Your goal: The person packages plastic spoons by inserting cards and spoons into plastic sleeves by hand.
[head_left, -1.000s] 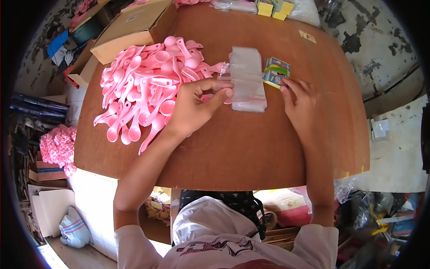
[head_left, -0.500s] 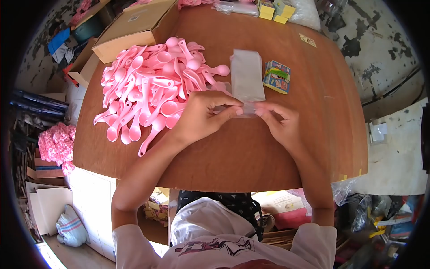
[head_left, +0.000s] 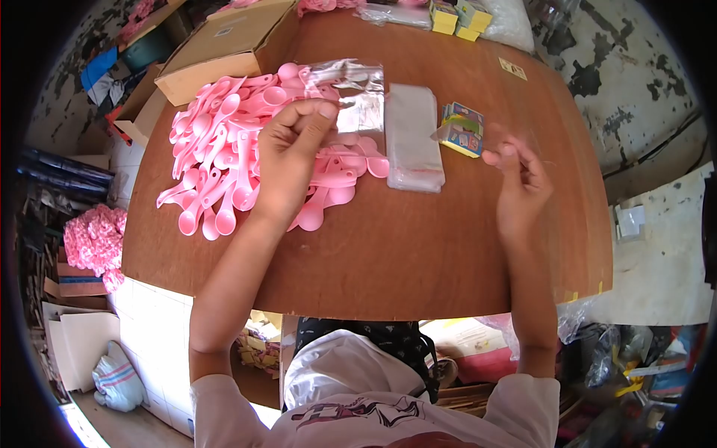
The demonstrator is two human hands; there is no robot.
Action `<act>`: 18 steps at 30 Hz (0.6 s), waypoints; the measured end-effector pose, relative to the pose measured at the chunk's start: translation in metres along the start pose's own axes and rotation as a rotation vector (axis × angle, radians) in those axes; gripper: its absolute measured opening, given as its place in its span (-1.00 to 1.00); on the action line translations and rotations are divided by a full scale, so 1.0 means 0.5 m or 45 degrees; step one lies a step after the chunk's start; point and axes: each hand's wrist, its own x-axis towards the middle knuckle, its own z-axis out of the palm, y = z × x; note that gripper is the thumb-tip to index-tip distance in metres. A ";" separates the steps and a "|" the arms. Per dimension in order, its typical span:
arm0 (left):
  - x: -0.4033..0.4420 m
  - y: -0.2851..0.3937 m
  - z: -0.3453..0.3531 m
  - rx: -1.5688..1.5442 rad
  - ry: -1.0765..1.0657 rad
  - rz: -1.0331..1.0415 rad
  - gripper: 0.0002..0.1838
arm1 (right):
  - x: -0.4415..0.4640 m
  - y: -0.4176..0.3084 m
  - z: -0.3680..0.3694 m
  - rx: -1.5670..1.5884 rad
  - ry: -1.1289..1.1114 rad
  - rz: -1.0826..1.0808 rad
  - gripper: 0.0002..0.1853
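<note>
The left hand (head_left: 287, 164) pinches a clear bag (head_left: 363, 97), which extends past the fingertips over pink spoons (head_left: 243, 160); the right hand (head_left: 524, 183) seemingly pinches blurred clear film (head_left: 515, 140).

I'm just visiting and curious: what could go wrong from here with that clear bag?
The clear bag, pinched by the left hand over the heaped pink spoons, might snag one and drag it. Spoons also lie close beside the stack of bags; if the heap slides, it could push that stack askew.
</note>
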 end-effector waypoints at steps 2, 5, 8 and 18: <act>0.011 -0.015 -0.017 -0.023 0.081 -0.014 -0.80 | -0.025 -0.002 0.004 -0.312 -0.137 -0.221 -0.84; 0.013 -0.014 -0.016 -0.134 0.107 -0.009 -0.80 | -0.037 -0.004 0.015 -0.511 -0.474 -0.765 -0.85; 0.016 -0.021 -0.024 -0.144 0.112 0.012 -0.80 | -0.056 -0.019 0.025 -0.547 -0.745 -1.008 -0.83; 0.013 -0.011 -0.028 -0.116 0.102 -0.036 -0.78 | -0.007 -0.004 0.022 0.016 -0.181 0.444 -0.84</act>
